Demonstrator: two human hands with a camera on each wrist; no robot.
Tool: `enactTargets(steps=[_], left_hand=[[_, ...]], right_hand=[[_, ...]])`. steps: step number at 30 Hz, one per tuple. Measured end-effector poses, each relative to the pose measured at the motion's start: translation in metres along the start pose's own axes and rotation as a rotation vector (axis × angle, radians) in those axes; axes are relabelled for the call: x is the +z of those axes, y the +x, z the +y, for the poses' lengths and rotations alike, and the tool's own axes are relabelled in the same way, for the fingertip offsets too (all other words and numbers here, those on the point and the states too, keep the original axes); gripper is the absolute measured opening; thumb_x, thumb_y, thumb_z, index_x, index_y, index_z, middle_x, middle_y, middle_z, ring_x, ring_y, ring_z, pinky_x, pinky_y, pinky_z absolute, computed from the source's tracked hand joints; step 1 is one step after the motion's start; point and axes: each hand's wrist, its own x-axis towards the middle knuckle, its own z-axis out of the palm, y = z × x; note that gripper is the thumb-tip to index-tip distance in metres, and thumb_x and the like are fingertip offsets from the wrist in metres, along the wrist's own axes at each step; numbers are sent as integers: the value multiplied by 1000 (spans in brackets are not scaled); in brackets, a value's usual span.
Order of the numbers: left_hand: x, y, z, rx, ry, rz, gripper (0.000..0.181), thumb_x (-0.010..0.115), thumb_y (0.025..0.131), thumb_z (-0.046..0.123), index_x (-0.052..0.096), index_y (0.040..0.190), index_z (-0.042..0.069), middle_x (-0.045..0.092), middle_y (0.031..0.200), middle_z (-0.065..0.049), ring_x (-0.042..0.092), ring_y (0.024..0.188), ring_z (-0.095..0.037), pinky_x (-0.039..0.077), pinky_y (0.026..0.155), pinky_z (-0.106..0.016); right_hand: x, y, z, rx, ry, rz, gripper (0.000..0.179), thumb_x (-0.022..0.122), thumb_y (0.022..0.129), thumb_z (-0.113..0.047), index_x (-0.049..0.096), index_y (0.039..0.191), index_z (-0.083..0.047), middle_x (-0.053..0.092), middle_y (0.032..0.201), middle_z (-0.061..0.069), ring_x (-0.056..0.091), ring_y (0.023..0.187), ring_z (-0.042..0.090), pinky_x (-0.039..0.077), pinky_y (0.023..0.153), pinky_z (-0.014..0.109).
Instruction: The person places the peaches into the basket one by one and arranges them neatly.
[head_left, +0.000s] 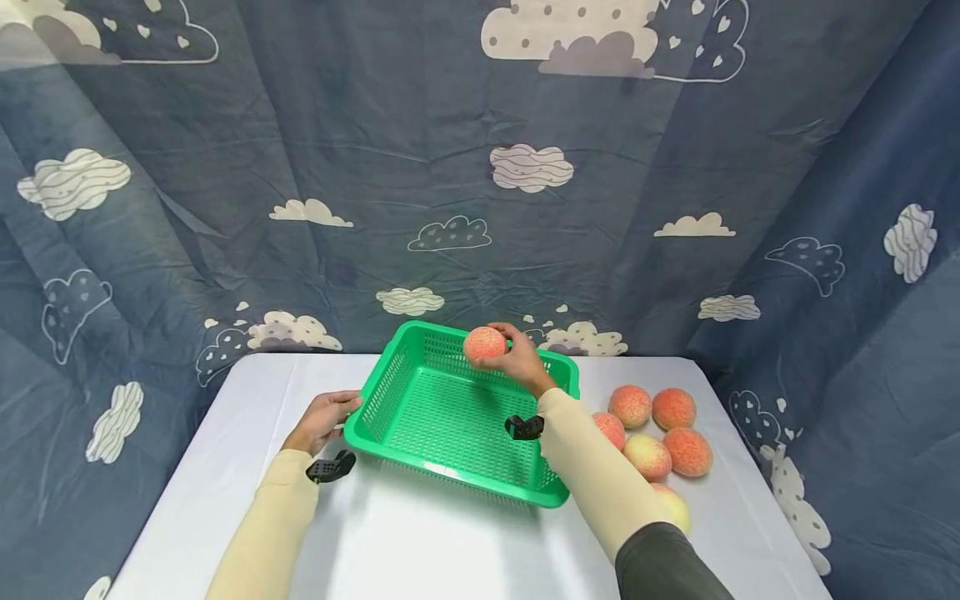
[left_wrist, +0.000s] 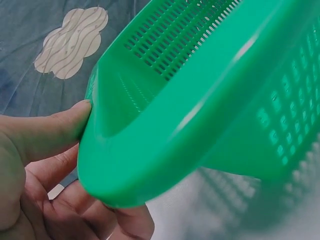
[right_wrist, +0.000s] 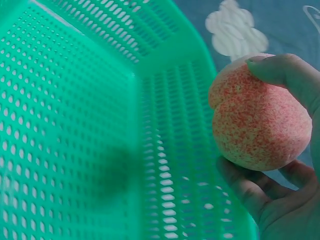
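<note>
A green plastic basket [head_left: 457,425] with perforated walls sits on the white table, its inside bare in the head view. My left hand [head_left: 327,419] grips its left rim; in the left wrist view the thumb [left_wrist: 70,120] lies on the outer corner and the fingers curl underneath. Over the basket's far right part, my right hand [head_left: 517,360] holds a peach [head_left: 485,344], pinkish with red speckles. The right wrist view shows that peach [right_wrist: 260,115] between the thumb on top and the fingers below, close beside the basket's wall.
Several more peaches [head_left: 648,457] lie grouped on the table to the right of the basket, partly hidden by the right sleeve [head_left: 600,475]. A dark blue curtain [head_left: 450,117] with cloud prints hangs behind the white table [head_left: 420,550].
</note>
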Motion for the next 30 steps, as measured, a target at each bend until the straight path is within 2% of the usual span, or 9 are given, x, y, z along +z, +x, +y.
enactTargets(steps=[7,14,21,30], left_hand=[[-1,2,3,0,-8,18,40,54,100,17,52,135,-3,67,105,-8,63,81,-13,54,70,-31],[-2,2,1,-14,-13,15,39,55,100,16,53,134,-3,68,101,-5,63,81,-12,54,69,-30],[-1,2,2,10,-10,24,38,56,99,16,55,132,-3,69,100,-5,64,79,-13,54,68,-30],[-2,5,-1,8,-23,22,38,56,99,15,55,133,-1,68,106,-8,64,84,-14,54,70,-31]], right_hand=[[35,20,1,24,-60,-23,67,81,76,-7,52,136,-10,53,126,18,57,111,35,51,88,48],[71,29,6,71,-84,-104,63,82,76,-11,56,133,-11,55,120,17,58,108,34,52,85,46],[96,32,14,106,-127,-42,66,83,76,-14,53,134,-11,55,126,19,58,110,36,51,86,48],[111,33,31,132,-139,0,67,81,75,-9,52,136,-10,53,131,19,55,114,38,52,84,50]])
